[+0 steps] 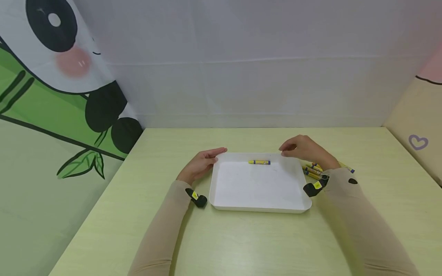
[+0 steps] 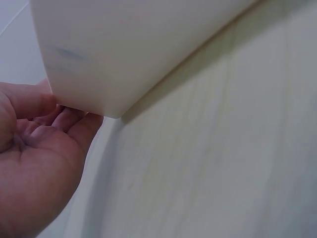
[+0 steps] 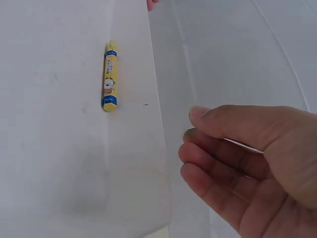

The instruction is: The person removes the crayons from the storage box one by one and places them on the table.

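Observation:
A white tray point(image 1: 259, 188) sits on the table, and one yellow crayon with blue bands point(image 1: 259, 162) lies in it near the back edge. My left hand point(image 1: 202, 165) holds the tray's back left corner; in the left wrist view the thumb point(image 2: 37, 100) is at the rim and the fingers lie partly hidden behind the corner. Over the back right corner is my right hand point(image 1: 304, 148). Its fingers are loosely bent, with a gap to the thumb and nothing between them. The right wrist view shows the crayon point(image 3: 109, 77) apart from this hand.
Several yellow crayons point(image 1: 312, 171) lie on the table point(image 1: 248, 241) right of the tray, partly hidden by the right wrist. A pale curtain point(image 1: 255, 92) hangs behind the table. Printed panels stand at the left and right sides.

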`<state>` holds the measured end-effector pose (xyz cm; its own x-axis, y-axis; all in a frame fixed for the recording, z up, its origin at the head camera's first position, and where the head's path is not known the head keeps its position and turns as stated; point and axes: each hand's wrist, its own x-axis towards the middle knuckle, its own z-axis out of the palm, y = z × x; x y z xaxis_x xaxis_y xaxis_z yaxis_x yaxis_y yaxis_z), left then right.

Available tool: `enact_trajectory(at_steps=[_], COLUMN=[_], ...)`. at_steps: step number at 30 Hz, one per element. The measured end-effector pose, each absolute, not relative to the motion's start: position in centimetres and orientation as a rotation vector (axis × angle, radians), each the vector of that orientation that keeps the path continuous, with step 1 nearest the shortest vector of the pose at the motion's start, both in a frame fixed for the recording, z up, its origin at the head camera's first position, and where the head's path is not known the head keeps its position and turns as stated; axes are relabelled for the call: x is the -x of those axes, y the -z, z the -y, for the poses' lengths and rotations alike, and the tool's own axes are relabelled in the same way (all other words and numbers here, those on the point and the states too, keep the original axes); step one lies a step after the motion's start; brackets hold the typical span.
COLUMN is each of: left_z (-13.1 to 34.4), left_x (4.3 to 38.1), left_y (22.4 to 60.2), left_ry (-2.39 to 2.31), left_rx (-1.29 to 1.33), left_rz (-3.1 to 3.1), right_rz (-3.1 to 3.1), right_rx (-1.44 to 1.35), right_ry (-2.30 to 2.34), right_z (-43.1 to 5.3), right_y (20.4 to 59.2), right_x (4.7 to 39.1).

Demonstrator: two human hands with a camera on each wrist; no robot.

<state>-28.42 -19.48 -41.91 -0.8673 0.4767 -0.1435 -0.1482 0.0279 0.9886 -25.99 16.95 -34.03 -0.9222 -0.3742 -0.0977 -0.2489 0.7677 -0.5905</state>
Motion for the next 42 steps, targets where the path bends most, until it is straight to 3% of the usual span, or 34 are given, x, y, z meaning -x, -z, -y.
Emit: enact_trajectory(at_steps=[42], left_z=[19.3], left_x=[28.5], left_y=[42.0], left_ry=[-1.889], left_rx=[-0.334], left_rz=[-1.885], right_rz=[-2.753], right_rx=[0.701], right_ry=[0.698], right_z=[-13.3], right_y=[38.0], right_x=[25.8])
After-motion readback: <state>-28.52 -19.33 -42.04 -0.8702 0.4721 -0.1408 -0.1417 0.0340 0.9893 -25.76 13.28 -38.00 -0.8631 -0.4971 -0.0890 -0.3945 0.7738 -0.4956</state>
